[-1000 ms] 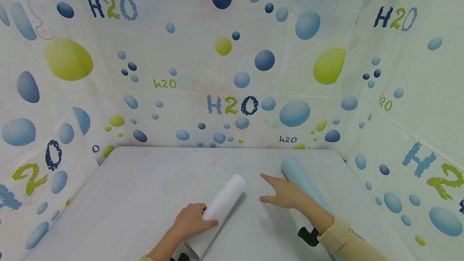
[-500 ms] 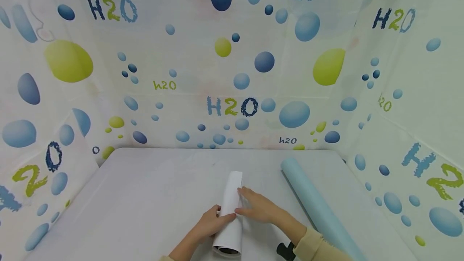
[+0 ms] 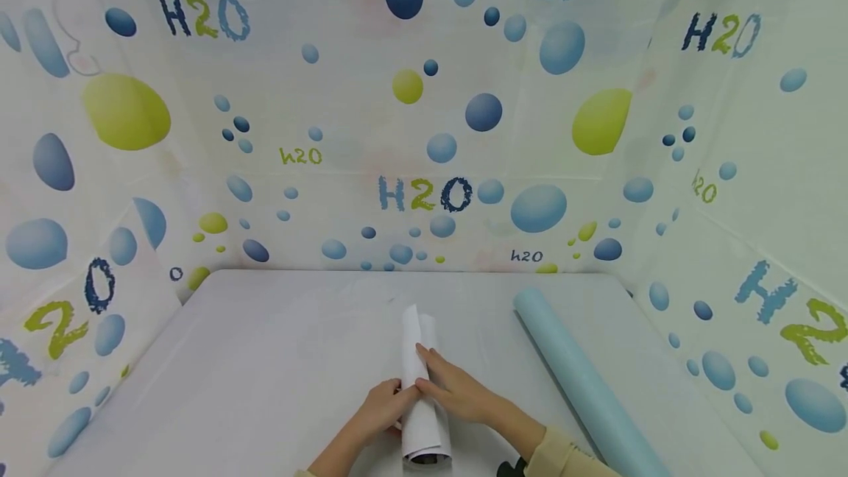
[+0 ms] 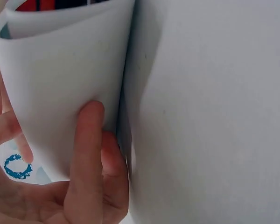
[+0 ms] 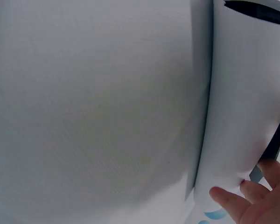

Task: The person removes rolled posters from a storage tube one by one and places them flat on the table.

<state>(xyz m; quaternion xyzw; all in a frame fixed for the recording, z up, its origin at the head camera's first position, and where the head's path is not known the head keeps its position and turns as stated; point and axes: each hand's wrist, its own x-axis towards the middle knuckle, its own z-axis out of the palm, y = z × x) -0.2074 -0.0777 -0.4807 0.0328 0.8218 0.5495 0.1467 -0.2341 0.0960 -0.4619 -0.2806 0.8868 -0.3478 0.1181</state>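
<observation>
A rolled-up white sheet [image 3: 425,436] lies at the middle of the table, its near end showing a dark inside. In the left wrist view a bit of red and black shows within the rolled end. My left hand [image 3: 383,407] grips the roll from its left side, thumb on top. From the right, my right hand [image 3: 460,389] holds the sheet's overlapping edge, its thumb close to the left thumb. The far end is parted into two layers. Fingers [image 5: 231,203] of a hand lie against the white sheet in the right wrist view.
A longer light-blue roll [image 3: 583,381] lies slanted on the right side of the white table [image 3: 265,359]. Curtains [image 3: 344,94] printed with blue and green drops and "H2O" hang behind and at both sides.
The white roll has turned from slanted to nearly straight away from me. My right hand has come in from beside the blue roll onto it, and the far end has parted.
</observation>
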